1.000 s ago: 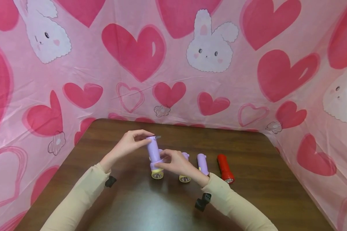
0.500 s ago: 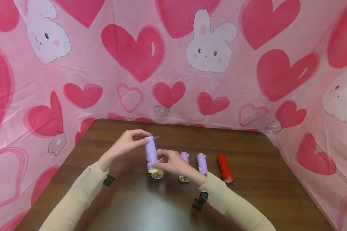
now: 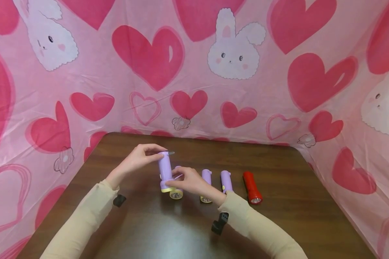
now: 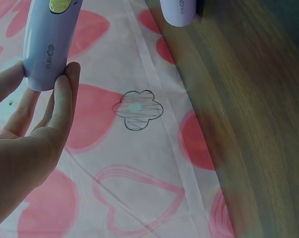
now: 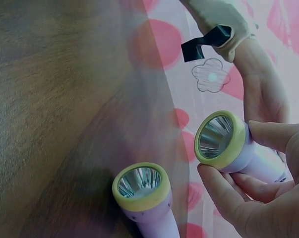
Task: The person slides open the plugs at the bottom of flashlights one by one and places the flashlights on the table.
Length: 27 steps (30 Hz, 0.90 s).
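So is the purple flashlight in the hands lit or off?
Off, it seems: the held flashlight shows a dark reflector with no glow in the right wrist view. Both hands hold it above the table.

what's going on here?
A person holds a purple flashlight off the brown table with both hands: the left hand pinches its tail end, the right hand grips its yellow-rimmed lens end. Three more purple flashlights and a red flashlight lie in a row on the table beside it.
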Motion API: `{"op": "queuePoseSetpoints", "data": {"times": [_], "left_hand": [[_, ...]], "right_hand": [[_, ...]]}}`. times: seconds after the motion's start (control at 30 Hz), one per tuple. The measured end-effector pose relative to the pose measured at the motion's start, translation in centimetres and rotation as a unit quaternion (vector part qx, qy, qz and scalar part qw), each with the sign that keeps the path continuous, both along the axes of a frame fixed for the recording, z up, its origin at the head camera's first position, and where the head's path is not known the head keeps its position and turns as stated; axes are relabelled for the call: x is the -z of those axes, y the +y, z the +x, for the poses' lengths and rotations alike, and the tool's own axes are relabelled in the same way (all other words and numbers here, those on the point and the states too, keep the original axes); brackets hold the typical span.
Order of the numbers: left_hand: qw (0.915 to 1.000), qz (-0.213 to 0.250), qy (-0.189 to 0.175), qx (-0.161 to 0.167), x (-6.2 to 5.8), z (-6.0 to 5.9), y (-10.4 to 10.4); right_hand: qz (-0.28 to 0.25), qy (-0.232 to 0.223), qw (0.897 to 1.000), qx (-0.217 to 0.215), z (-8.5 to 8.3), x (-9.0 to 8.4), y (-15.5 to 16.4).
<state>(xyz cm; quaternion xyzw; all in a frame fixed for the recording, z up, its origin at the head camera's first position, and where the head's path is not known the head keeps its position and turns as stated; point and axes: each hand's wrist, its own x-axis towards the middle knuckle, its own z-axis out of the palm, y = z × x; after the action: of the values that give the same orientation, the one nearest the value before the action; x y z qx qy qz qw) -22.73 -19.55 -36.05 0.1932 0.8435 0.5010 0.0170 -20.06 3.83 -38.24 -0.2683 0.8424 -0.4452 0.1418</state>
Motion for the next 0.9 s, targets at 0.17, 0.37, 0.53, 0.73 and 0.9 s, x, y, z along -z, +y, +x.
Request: {"op": "queuePoseSetpoints", "data": {"times": [0.17,0.37,0.53,0.73,0.9], "left_hand": [[0.9999,-0.004,-0.009,-0.002,0.3,-0.4,-0.5],[0.9999,-0.007,-0.014,0.001,0.7,-0.8,-1.0],[0.9998,-0.010,-0.019,0.003,0.8,-0.9,-1.3],[0.9993,-0.015,-0.035,-0.001,1.0,-1.0,-1.7],[0.9987,-0.014,-0.048,0.003,1.3,-1.1,-2.2]], "right_hand": [[0.000,-0.008,1.000,0.000,-0.1,0.2,-0.5],[-0.004,-0.017,1.000,0.000,-0.1,0.6,-1.0],[-0.006,-0.033,0.999,0.007,0.0,0.9,-1.5],[-0.004,-0.052,0.999,0.010,0.1,1.1,-2.2],[-0.021,-0.089,0.996,0.007,0.2,1.2,-2.8]]}}
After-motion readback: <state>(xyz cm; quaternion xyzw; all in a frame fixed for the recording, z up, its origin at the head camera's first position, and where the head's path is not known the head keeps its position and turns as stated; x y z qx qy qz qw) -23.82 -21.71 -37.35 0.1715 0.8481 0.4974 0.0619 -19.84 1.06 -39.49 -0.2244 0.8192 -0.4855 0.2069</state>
